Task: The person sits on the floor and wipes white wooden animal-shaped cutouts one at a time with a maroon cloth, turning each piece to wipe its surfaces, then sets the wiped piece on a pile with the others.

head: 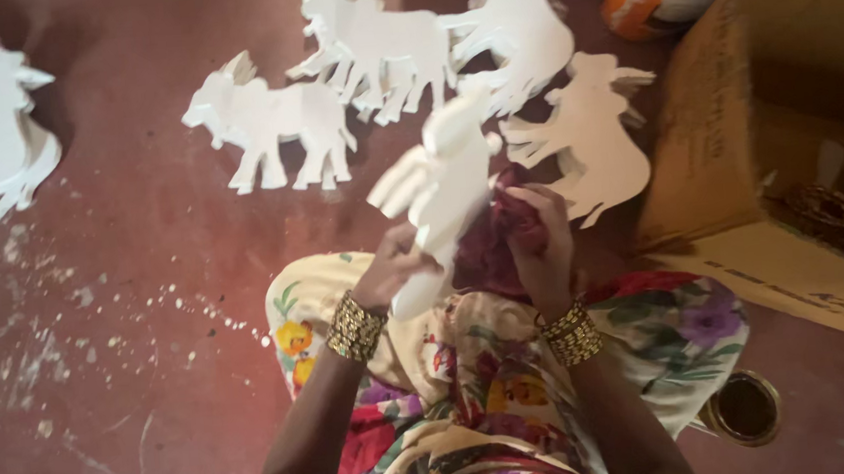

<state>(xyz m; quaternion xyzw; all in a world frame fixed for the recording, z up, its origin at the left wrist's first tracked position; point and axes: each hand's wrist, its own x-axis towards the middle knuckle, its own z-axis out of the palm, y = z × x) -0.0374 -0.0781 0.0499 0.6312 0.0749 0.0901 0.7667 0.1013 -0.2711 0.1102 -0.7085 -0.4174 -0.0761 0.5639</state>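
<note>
We are gripping a white animal-shaped cutout [441,190] in our left hand [391,266], fingers closed round its lower end, tilting it above our lap. Our right hand [543,247] is clutching a bunched dark red cloth [490,240] and pressing it against the cutout's side. More white animal cutouts [272,118] are lying on the red floor [125,290] just beyond. A cardboard box [786,138] is sitting to the right, a small open tin [745,407] near our knee.
</note>
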